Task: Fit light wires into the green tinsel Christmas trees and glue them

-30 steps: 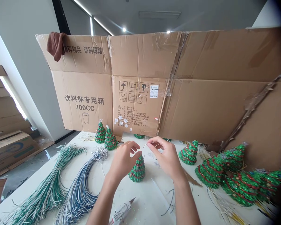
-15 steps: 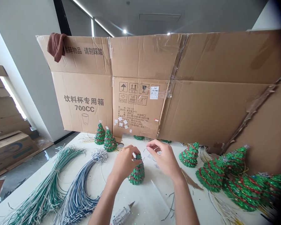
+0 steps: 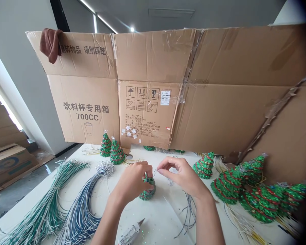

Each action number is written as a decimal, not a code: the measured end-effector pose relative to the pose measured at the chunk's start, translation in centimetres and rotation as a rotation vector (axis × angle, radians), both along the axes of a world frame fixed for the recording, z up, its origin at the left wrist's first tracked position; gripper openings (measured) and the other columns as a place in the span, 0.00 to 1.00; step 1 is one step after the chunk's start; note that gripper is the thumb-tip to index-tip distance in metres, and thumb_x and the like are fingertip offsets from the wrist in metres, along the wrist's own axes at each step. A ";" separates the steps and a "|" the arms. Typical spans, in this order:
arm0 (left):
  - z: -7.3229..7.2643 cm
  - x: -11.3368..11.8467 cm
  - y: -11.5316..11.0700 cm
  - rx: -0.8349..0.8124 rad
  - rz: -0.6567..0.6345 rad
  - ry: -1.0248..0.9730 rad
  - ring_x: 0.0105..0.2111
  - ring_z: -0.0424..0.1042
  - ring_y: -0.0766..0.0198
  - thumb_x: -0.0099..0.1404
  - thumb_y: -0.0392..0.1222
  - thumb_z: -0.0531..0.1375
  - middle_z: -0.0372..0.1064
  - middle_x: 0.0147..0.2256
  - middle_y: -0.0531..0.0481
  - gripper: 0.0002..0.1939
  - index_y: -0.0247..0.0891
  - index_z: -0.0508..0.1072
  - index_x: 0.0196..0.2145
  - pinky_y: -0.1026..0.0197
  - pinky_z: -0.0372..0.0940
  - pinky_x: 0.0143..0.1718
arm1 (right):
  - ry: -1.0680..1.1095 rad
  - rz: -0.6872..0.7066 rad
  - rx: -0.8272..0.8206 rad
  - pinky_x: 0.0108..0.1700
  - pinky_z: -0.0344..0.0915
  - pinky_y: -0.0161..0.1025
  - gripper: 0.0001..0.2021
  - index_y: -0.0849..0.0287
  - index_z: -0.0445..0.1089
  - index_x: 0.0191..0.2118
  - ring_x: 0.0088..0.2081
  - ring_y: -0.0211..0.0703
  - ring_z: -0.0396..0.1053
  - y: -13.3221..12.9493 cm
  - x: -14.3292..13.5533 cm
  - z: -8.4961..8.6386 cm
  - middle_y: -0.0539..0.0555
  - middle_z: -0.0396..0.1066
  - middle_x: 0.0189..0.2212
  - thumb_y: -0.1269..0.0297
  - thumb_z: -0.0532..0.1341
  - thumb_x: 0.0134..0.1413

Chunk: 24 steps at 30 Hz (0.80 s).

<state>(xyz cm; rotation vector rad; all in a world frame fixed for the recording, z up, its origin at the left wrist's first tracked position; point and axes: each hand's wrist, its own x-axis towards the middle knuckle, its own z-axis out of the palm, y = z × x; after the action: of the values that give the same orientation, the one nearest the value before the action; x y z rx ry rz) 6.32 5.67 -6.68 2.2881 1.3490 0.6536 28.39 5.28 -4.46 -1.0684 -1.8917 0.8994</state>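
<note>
My left hand [image 3: 135,182] is closed around the upper part of a small green tinsel Christmas tree [image 3: 147,194] with red garland, which stands upright on the white table. Its top is partly hidden by my fingers. To the right of the tree, my right hand [image 3: 180,173] pinches a thin wire [image 3: 155,172] between thumb and forefinger, close to the treetop. The wire is too fine to make out fully. Beneath my right forearm, several loose dark and pale wires [image 3: 189,214] lie on the table. A hot glue gun [image 3: 131,234] rests near the front, its nozzle pointing up and right.
On the left lie a bundle of green-and-white wires [image 3: 51,194] and a bundle of blue-and-white wires [image 3: 85,204]. Two finished-looking trees [image 3: 117,151] stand behind them. More tinsel trees [image 3: 226,185] crowd the right side. An upright cardboard sheet [image 3: 209,115] walls off the back.
My left hand has come lower over the tree, covering more of it. My right hand has moved slightly left and down, nearer the treetop. The camera view has shifted a little.
</note>
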 end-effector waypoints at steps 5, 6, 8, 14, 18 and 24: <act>0.1 0.0 -0.4 -0.038 -0.034 0.016 0.36 0.75 0.58 0.57 0.33 0.76 0.78 0.37 0.55 0.13 0.43 0.77 0.33 0.59 0.57 0.36 | -0.011 0.057 -0.017 0.45 0.70 0.45 0.07 0.53 0.83 0.35 0.39 0.48 0.77 -0.5 0.1 0.4 0.51 0.83 0.35 0.69 0.68 0.62; 0.1 0.0 -0.5 -0.038 -0.041 0.019 0.36 0.75 0.58 0.58 0.33 0.76 0.78 0.37 0.55 0.12 0.43 0.77 0.33 0.59 0.57 0.36 | -0.012 0.067 -0.022 0.45 0.70 0.44 0.07 0.53 0.84 0.35 0.38 0.48 0.77 -0.5 0.1 0.4 0.51 0.83 0.35 0.69 0.68 0.62; 0.2 0.0 -0.6 -0.038 -0.054 0.027 0.36 0.75 0.58 0.58 0.33 0.75 0.78 0.37 0.55 0.12 0.43 0.77 0.33 0.59 0.57 0.37 | -0.013 0.088 -0.030 0.44 0.70 0.44 0.07 0.53 0.84 0.35 0.38 0.47 0.76 -0.6 0.2 0.4 0.50 0.83 0.36 0.70 0.68 0.62; 0.9 0.0 -0.9 -0.119 -0.076 0.051 0.38 0.74 0.59 0.58 0.35 0.75 0.78 0.39 0.54 0.10 0.42 0.79 0.35 0.59 0.59 0.38 | -0.007 0.130 -0.049 0.45 0.69 0.41 0.07 0.54 0.84 0.35 0.37 0.44 0.75 -0.5 0.4 0.3 0.49 0.83 0.35 0.73 0.69 0.61; 1.3 0.0 -1.2 -0.132 -0.073 0.078 0.38 0.73 0.59 0.58 0.35 0.75 0.78 0.39 0.55 0.11 0.42 0.79 0.35 0.59 0.58 0.38 | -0.017 0.175 -0.057 0.44 0.69 0.38 0.09 0.54 0.84 0.34 0.37 0.42 0.75 -0.6 0.2 0.6 0.49 0.83 0.34 0.75 0.69 0.60; 1.3 0.1 -1.5 -0.134 -0.073 0.091 0.38 0.73 0.60 0.59 0.35 0.74 0.77 0.40 0.55 0.10 0.43 0.78 0.35 0.60 0.57 0.38 | -0.062 0.172 -0.074 0.45 0.69 0.38 0.11 0.53 0.85 0.34 0.37 0.42 0.76 -1.0 -0.2 0.7 0.48 0.84 0.34 0.78 0.69 0.60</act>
<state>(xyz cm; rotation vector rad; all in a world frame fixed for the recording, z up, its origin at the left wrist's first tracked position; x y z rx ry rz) 6.42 4.13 -5.36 2.2711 1.3020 0.4272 28.18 4.28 -3.76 -0.9980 -2.0400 1.0514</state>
